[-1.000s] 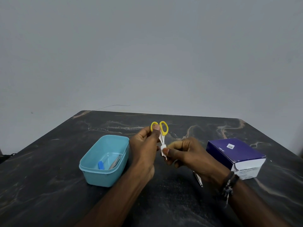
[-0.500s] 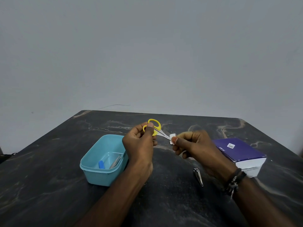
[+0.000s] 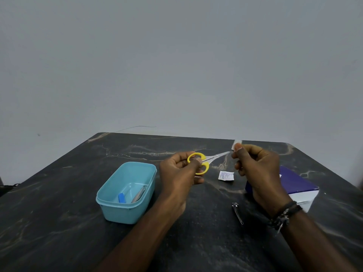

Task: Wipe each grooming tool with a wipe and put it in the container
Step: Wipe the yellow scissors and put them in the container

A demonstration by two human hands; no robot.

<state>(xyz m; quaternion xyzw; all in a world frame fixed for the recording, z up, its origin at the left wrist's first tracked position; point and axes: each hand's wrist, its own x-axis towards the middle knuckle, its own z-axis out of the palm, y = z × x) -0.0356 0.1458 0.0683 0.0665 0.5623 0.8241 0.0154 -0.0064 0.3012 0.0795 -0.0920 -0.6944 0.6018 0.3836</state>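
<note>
My left hand (image 3: 179,171) grips small scissors (image 3: 211,158) by their yellow handles, blades pointing right and level above the table. At the blade tips, my right hand (image 3: 255,167) pinches a small white wipe (image 3: 236,143) between thumb and forefinger. A light blue container (image 3: 110,201) stands to the left of my left hand; inside it lie a blue tool (image 3: 122,198) and a metal tool (image 3: 139,194). A metal nail clipper (image 3: 237,212) lies on the table below my right hand.
A torn white wipe sachet (image 3: 225,176) lies on the dark marbled table (image 3: 59,222) between my hands. A purple and white box (image 3: 298,185) sits at the right, partly behind my right wrist. A grey wall rises behind the table.
The scissors swung from upright to level, blades pointing right. My right hand slid the wipe outward along the blades to the tips and moved right, uncovering the sachet and clipper.
</note>
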